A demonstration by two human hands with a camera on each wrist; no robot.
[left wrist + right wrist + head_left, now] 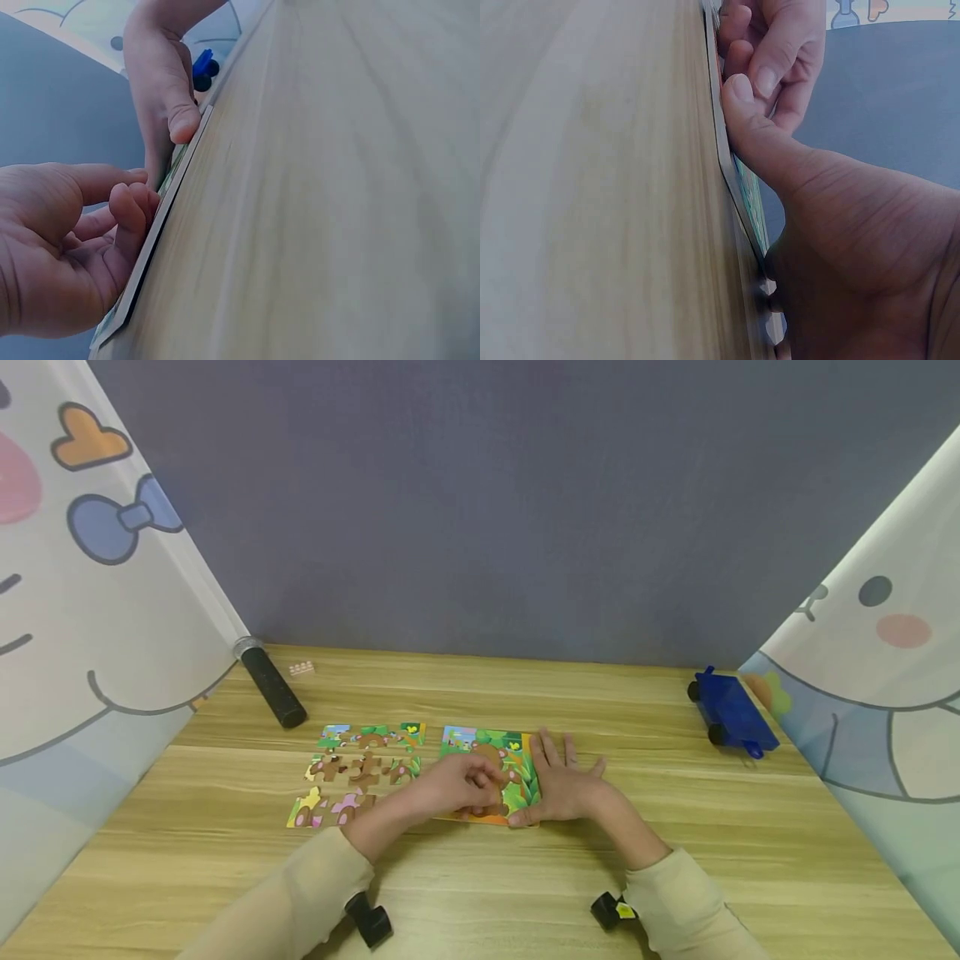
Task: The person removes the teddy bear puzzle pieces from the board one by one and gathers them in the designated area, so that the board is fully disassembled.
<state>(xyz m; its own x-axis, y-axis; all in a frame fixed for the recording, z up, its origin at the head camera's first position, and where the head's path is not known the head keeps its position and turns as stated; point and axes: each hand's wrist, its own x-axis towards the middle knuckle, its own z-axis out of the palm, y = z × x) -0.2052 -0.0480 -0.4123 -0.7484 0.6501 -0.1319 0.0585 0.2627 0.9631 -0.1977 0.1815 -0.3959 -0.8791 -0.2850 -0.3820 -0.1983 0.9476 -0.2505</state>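
A jigsaw puzzle board (487, 772), printed with green leaves and a brown animal, lies flat on the wooden table (675, 860) near its middle, just in front of the person. The right hand (561, 785) lies flat on the board's right edge, fingers straight and spread, the thumb pressed against the near edge of the board, as the right wrist view shows (739, 90). The left hand (457, 781) rests on the middle of the board with its fingers curled down onto the picture; whether it pinches a piece under the fingertips cannot be told, since both wrist views show only the board edge-on (161, 225). Just left of the board, touching nothing held, loose puzzle pieces (360, 768) lie in three rough rows, picture side up. Farther left and back, a black cylinder (272, 687) with a silver end lies slanted, and a small pale brick (301, 667) sits just beside it. A blue toy cart (731, 714) with black wheels stands well apart at the right rear of the table.
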